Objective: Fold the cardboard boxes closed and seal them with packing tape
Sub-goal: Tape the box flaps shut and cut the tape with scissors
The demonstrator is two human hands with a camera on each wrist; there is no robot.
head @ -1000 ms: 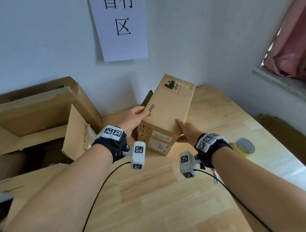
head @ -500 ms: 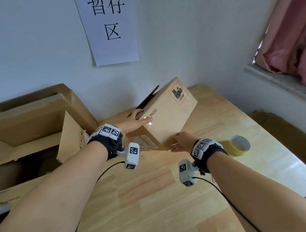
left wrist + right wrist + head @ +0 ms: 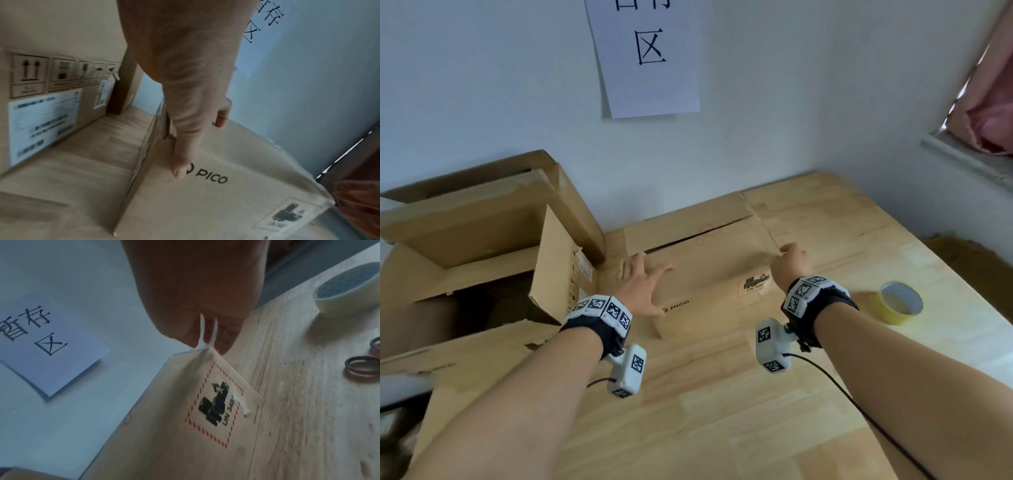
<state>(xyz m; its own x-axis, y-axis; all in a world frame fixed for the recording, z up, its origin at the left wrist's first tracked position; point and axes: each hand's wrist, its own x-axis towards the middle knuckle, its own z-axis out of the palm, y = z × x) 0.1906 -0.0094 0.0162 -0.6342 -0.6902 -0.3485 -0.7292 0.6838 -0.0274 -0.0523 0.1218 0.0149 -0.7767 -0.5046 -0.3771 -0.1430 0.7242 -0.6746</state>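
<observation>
PICO box [image 3: 709, 274] lies flat on the wooden table [image 3: 722, 411], printed face up, near the wall; half a second ago I see it tilted on one edge, a second ago upright. The two flaps at its far end meet along a dark seam that is not yet taped. Left hand [image 3: 642, 287] rests open on the near-left part of the top, fingers spread and straight, thumb beside the logo. Right hand [image 3: 789, 262] sits at the box's right corner; its fingers [image 3: 224, 340] curl and pinch a thin white strip [image 3: 207, 331] there, apparently old tape. Yellow tape roll [image 3: 899, 306] stands untouched, well apart to the right. I judge the box positioned for sealing. Open larger cartons [image 3: 482, 246] stand left.
</observation>
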